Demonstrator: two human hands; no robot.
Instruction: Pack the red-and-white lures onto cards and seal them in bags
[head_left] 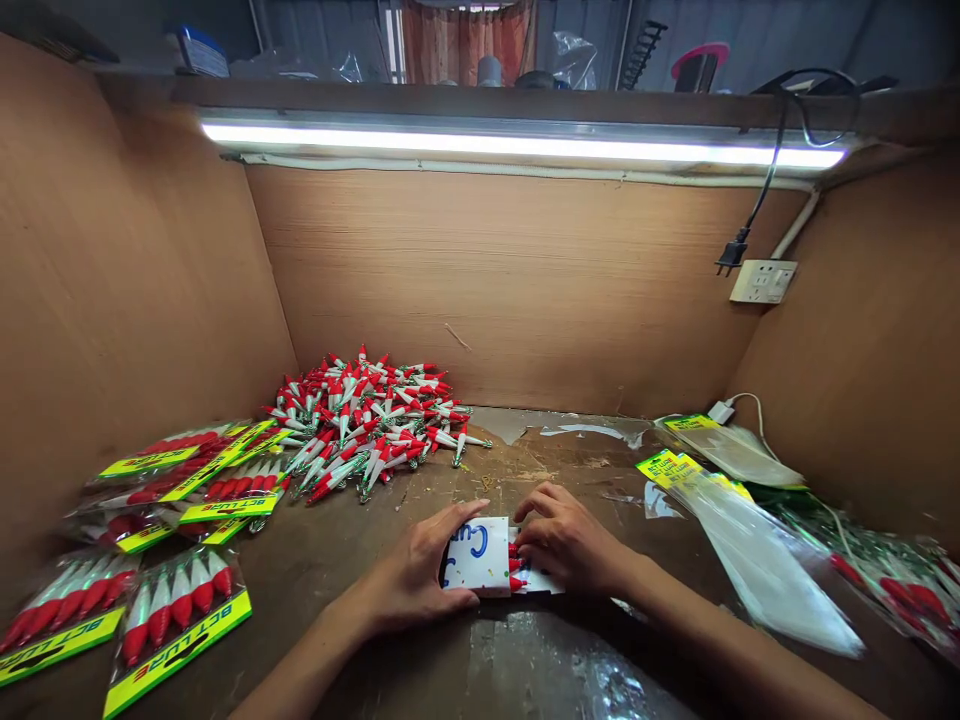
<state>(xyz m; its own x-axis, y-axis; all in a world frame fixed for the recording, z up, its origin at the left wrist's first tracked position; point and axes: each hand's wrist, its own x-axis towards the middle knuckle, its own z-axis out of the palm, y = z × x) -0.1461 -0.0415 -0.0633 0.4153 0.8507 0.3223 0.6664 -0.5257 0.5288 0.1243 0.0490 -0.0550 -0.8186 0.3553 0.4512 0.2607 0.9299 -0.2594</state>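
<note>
Left hand [420, 580] and right hand [566, 540] flank white block [480, 555].

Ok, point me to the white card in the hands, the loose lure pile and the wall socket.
white card [474, 556], head view, on its bare white face beside the blue writing.
loose lure pile [375, 420], head view, on the middle of the heap.
wall socket [763, 281], head view, on its white faceplate.

we see our left hand [416, 580] and right hand [564, 545] on a small block [480, 556] at the table's [480, 660] near middle. behind and to the left lies a lure pile [371, 420]; filled packets [176, 620] sit far left, empty bags [750, 540] to the right.
</note>
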